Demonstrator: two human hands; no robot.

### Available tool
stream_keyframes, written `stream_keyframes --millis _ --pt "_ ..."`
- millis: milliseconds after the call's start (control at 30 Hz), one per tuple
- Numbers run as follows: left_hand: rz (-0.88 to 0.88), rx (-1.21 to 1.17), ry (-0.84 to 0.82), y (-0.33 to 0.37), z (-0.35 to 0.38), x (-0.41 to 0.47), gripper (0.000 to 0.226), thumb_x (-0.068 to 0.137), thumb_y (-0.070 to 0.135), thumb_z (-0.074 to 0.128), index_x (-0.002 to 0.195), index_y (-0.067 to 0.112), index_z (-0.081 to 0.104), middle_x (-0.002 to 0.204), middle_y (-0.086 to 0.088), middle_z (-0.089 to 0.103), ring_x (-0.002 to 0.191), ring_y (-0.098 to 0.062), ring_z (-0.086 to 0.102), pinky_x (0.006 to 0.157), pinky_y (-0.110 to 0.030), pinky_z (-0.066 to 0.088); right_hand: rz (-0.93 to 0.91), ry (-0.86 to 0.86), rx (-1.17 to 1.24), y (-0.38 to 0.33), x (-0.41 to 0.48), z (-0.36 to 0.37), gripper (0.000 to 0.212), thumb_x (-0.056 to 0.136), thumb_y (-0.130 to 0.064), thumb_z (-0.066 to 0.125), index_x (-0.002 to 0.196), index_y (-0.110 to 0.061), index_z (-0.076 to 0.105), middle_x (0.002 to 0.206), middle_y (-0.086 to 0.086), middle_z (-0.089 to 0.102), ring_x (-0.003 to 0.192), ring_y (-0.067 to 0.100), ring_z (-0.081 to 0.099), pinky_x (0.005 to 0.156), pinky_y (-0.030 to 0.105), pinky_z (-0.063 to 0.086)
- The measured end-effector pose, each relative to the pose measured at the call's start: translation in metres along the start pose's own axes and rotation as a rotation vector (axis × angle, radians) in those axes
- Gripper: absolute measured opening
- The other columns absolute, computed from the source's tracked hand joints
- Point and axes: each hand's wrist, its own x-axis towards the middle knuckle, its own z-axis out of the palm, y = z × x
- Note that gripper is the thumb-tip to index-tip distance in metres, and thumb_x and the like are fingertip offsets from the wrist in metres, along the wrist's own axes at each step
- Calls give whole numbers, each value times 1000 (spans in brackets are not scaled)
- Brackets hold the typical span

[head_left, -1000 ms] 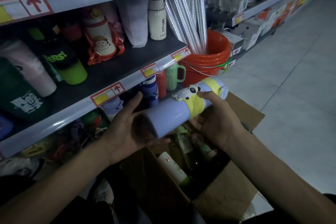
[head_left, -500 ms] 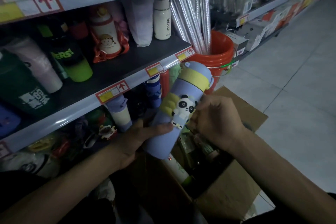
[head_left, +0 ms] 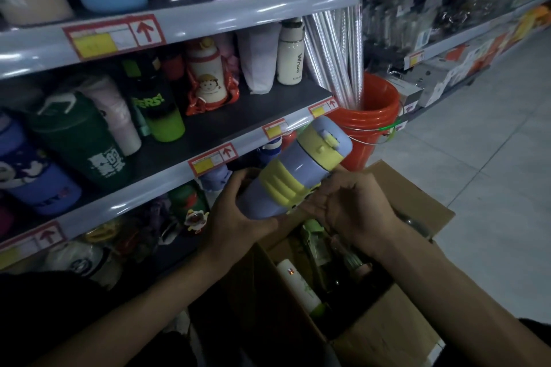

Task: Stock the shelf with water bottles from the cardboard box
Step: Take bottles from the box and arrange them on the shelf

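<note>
A lilac water bottle [head_left: 293, 170] with a yellow band and yellow lid clasp is held tilted above the open cardboard box [head_left: 384, 334], its cap pointing up and right toward the middle shelf's edge [head_left: 167, 182]. My left hand [head_left: 238, 214] grips its base from below. My right hand [head_left: 348, 205] pinches the bottle's side at the yellow band. Inside the box lie a white bottle [head_left: 298, 286] and several darker bottles.
Shelves on the left carry many bottles: a green one [head_left: 80, 140], a white one [head_left: 290, 53] and a red cartoon one [head_left: 208, 77]. An orange bucket [head_left: 366, 125] of clear wrapped rolls stands behind the box. Tiled floor lies to the right.
The bottle has been turned about its length, so the panda figure no longer faces me. My left hand has moved round the base. The view has tilted up.
</note>
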Motion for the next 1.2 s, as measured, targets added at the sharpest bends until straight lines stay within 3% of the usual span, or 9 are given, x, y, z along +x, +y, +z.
stream_keyframes --millis 67,133,233,367,567,700,867,1033,1200 --pt "-86 -105 -44 6 -5 -2 72 79 -3 82 112 49 45 97 53 55 87 33 52 68 -4 48 -11 3 -72 -1 0 3 41 79 2 50 117 -5 63 96 28 42 87 39 52 96 51 53" --pt "-185 -244 -92 11 -13 -3 65 82 0 80 108 48 44 90 50 59 82 30 55 63 -6 50 -40 -21 -118 -2 0 11 54 79 2 48 131 -7 64 115 34 56 102 40 58 105 57 49" --pt "-290 -386 0 11 -27 -1 64 69 27 93 122 40 59 113 20 72 103 -3 70 67 -15 56 -49 12 -115 -2 1 23 70 69 -2 56 138 -10 61 130 28 61 111 37 58 106 48 46" --pt "-385 -595 -2 17 -49 -7 75 62 48 83 130 22 67 130 -12 68 111 -30 69 87 -45 56 -39 6 -175 6 7 41 61 79 9 59 137 -11 63 134 24 64 114 33 65 109 44 45" --pt "-491 -898 -59 29 -76 -10 38 74 33 76 101 8 79 99 -18 68 75 -31 65 63 -37 56 64 -85 -211 29 21 72 36 82 -10 63 117 -3 64 88 4 73 79 15 70 97 41 50" --pt "-521 -980 -66 30 -94 -15 46 72 35 75 104 3 78 95 -18 70 71 -32 67 59 -39 57 129 -162 -187 41 29 90 66 83 -19 69 136 13 47 125 29 59 109 39 57 99 50 48" --pt "-547 -824 -24 27 -121 -18 41 85 38 55 92 8 83 88 -16 75 68 -28 71 59 -36 57 82 -222 -270 56 43 98 61 88 -16 71 142 3 51 142 24 59 129 45 56 111 56 45" --pt "-383 -316 136 4 -148 -16 29 91 50 60 95 30 80 100 6 78 100 -16 71 93 -38 52 44 -122 -307 71 55 110 47 87 -9 75 131 1 63 131 20 68 126 43 61 112 61 43" --pt "-118 73 229 -6 -170 -16 50 81 67 60 99 22 73 93 3 74 94 -16 70 81 -46 55 -58 -50 -385 81 78 124 44 77 -1 78 121 0 70 121 18 73 118 41 67 104 57 51"
